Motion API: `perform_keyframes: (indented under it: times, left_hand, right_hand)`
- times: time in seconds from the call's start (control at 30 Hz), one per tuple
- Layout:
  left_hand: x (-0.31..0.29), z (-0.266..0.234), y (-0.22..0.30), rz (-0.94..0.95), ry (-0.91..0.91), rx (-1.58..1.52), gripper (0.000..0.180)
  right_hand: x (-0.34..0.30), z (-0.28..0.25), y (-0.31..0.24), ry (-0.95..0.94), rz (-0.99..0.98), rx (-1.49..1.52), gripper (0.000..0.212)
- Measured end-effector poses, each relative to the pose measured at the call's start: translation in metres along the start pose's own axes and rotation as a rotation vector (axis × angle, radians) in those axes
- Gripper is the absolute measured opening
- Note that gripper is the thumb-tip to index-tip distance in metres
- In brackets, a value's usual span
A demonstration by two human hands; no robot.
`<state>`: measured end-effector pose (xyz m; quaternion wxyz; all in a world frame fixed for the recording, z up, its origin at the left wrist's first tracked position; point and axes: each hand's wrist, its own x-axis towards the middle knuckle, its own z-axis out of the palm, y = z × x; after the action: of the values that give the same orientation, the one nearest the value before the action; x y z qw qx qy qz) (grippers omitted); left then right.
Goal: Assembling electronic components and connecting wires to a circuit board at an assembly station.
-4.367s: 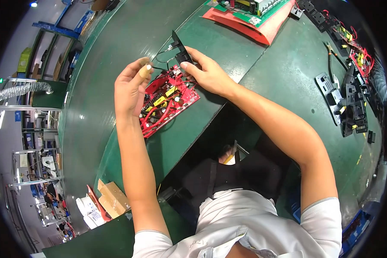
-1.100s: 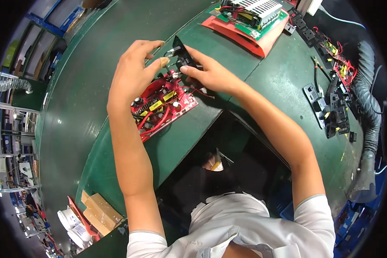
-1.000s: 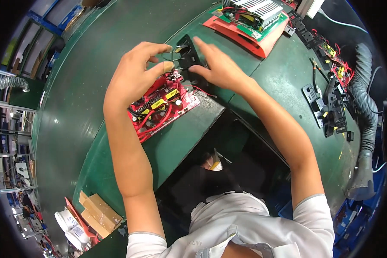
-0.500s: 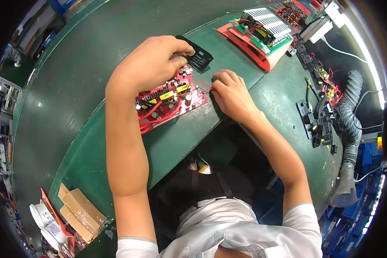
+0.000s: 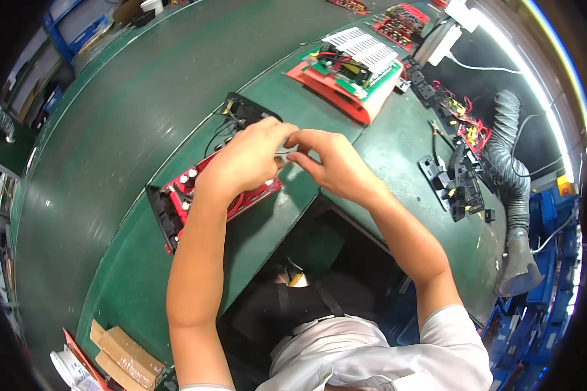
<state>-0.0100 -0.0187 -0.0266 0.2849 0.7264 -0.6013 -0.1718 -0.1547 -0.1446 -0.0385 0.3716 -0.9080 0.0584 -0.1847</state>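
Observation:
A red circuit board point(image 5: 257, 195) with red wires and white-topped parts lies at an angle on the bench, partly hidden under my left forearm and hand. A black end panel point(image 5: 166, 212) stands at its left end. Another black panel point(image 5: 248, 111) lies beyond the board, with thin dark wires beside it. My left hand point(image 5: 248, 159) is above the board, fingers bent and closed toward the right. Facing it, my right hand point(image 5: 332, 163) has its thumb and fingers curled close to the left fingertips. A thin wire-like line shows between them; what each holds is too small to make out.
A green board with a white slotted cover point(image 5: 362, 49) sits on a red base point(image 5: 332, 94) at the far side. Black plastic parts point(image 5: 460, 179) and pliers point(image 5: 442, 135) lie right, near a grey flexible duct point(image 5: 505, 140). A cardboard box point(image 5: 127, 358) stands lower left.
My right hand has moved left and my left hand slightly down, so their fingertips meet. The view has shifted; the board's black end panel now shows at left.

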Motion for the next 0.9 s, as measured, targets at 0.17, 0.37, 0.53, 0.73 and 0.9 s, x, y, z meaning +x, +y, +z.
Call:
perform_keyframes:
  times: [0.17,0.37,0.53,0.73,0.9]
  left_hand:
    - [0.006,0.001,0.002,0.033,0.005,-0.01,0.036]
    - [0.008,-0.009,0.009,-0.142,-0.083,-0.141,0.038]
    - [0.012,-0.002,0.006,-0.095,-0.041,-0.309,0.029]
    - [0.01,-0.005,0.016,-0.216,0.036,-0.148,0.021]
    - [0.007,-0.001,0.015,-0.2,0.069,-0.135,0.021]
  right_hand:
    - [0.0,-0.011,-0.003,0.044,-0.014,0.015,0.016]
    - [0.003,-0.016,0.0,0.068,0.151,0.117,0.014]
    - [0.002,-0.019,0.004,0.032,0.138,0.227,0.015]
    - [0.004,-0.014,0.027,-0.024,0.235,0.442,0.014]
    - [0.006,-0.016,0.033,-0.144,0.361,0.423,0.017]
